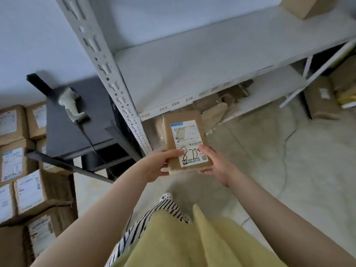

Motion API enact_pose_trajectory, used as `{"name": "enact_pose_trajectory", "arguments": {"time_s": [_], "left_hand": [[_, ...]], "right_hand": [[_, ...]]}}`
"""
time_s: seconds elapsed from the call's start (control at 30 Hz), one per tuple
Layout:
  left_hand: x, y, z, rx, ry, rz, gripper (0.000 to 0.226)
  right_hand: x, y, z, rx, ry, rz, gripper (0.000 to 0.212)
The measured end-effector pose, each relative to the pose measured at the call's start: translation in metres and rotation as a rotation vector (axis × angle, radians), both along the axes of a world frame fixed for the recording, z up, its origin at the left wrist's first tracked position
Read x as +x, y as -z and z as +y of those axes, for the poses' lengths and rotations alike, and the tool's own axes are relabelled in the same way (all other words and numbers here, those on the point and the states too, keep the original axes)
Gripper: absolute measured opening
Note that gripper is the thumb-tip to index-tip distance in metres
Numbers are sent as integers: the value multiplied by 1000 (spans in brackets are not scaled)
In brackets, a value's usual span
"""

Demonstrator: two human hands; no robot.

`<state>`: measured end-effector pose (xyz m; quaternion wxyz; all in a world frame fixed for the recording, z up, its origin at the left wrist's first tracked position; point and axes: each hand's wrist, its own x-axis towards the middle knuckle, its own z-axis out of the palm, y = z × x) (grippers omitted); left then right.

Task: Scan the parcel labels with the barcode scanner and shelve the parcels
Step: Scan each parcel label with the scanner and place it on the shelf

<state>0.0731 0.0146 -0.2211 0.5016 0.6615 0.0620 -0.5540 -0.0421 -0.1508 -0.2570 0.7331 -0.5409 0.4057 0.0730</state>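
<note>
While both hands grip the near end of the parcel [187,140], left hand [156,166] and right hand [216,164] hold its label [189,142] face-up before the shelf [212,60], probably for placement; the scanner [72,104] rests aside on the dark table [92,116].

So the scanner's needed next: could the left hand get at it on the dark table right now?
Probably not yet: the left hand grips the parcel. The scanner lies uncovered on the table, further left.
</note>
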Motion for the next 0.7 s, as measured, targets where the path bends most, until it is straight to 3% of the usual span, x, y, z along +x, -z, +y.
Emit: {"name": "enact_pose_trajectory", "arguments": {"time_s": [0.1, 0.2, 0.3, 0.5, 0.7], "left_hand": [[-1, -5, -62, -19, 111, -19, 65], [1, -2, -112, -52, 149, -45, 50], [7, -2, -175, -75, 200, -50, 49], [46, -12, -298, -138, 406, -97, 60], [58, -25, -404, -159, 511, -97, 48]], "right_hand": [[-18, -3, -46, -34, 139, -15, 50], [-26, -6, -81, -23, 246, -22, 51], [-31, -10, -128, -32, 356, -28, 50], [-17, -26, -229, -75, 487, -39, 48], [-10, -40, -316, -79, 576, -44, 45]]}}
